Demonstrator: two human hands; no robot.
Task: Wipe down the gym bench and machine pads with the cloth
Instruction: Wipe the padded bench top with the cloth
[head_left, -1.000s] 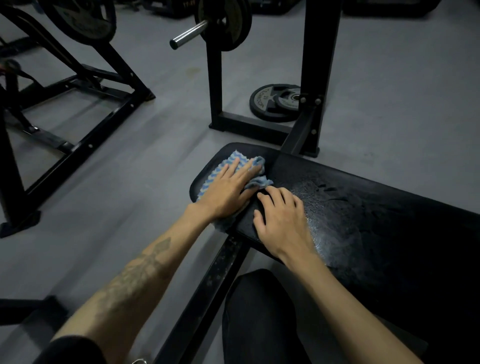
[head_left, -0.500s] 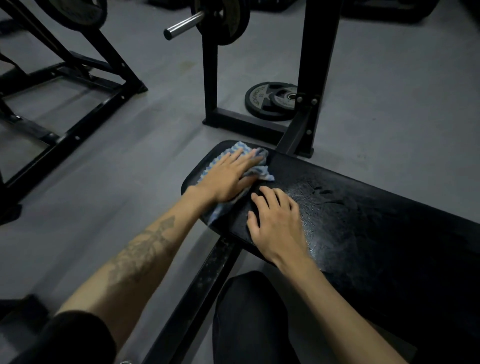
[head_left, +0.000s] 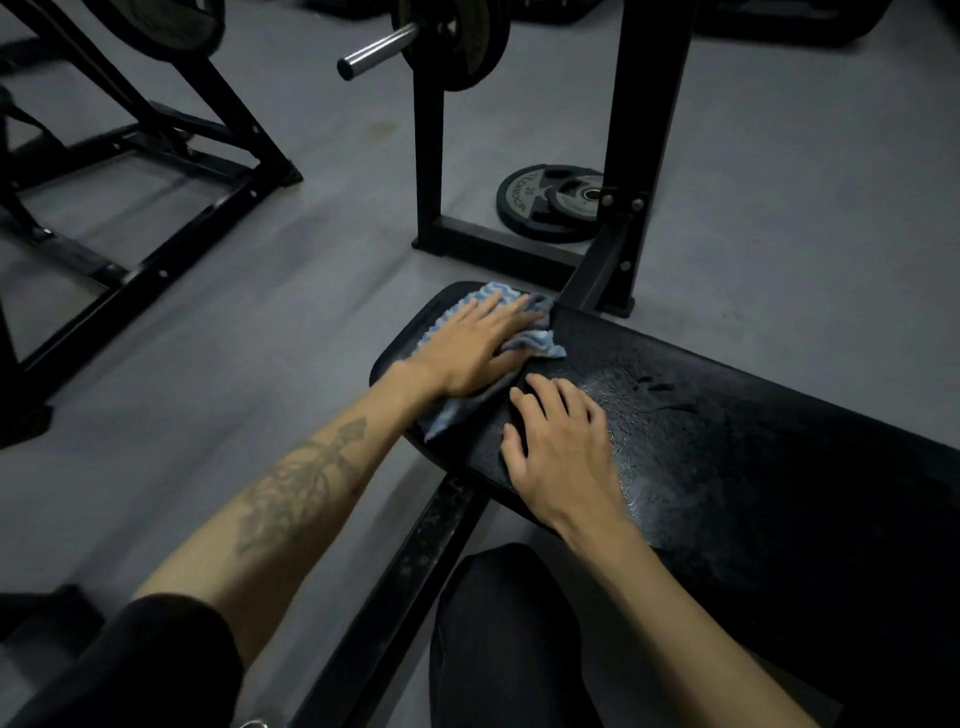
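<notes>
A black padded gym bench (head_left: 727, 441) runs from the middle of the view to the right edge, with a damp sheen on its top. A blue and white cloth (head_left: 540, 343) lies crumpled at the bench's far left end. My left hand (head_left: 472, 345) presses flat on the cloth with straight fingers. My right hand (head_left: 558, 447) rests flat on the bare pad just beside it, fingers spread, touching no cloth.
A black rack upright (head_left: 644, 130) and its base bar stand right behind the bench end. A weight plate (head_left: 550, 208) lies on the grey floor. A loaded barbell end (head_left: 379, 52) sticks out above. Another machine frame (head_left: 156, 218) fills the left. My dark-clothed knee (head_left: 509, 634) is below the bench.
My left hand has slid the cloth slightly toward the bench's far edge. The right hand stays planted on the pad. The view has shifted a little.
</notes>
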